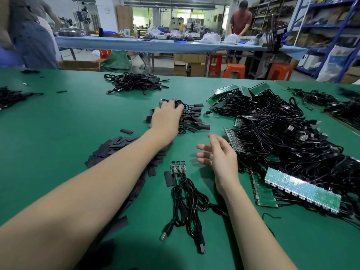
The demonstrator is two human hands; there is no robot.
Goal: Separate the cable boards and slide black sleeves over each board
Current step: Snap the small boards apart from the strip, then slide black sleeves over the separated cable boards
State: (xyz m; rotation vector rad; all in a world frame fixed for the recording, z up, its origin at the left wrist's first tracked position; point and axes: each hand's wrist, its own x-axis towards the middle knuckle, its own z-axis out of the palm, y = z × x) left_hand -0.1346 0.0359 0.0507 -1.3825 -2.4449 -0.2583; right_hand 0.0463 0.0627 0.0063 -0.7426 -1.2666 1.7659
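left hand point(167, 118) flat on far sleeved cables point(191, 118), nothing gripped, right hand point(218, 155) open and empty, joined boards point(177, 167) near, loose sleeves point(115, 148) left

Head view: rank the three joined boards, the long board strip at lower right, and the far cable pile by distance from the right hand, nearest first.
1. Three joined boards, just left of the right hand.
2. Long board strip, to its right, on the cable heap.
3. Far cable pile, far across the table, up and left.
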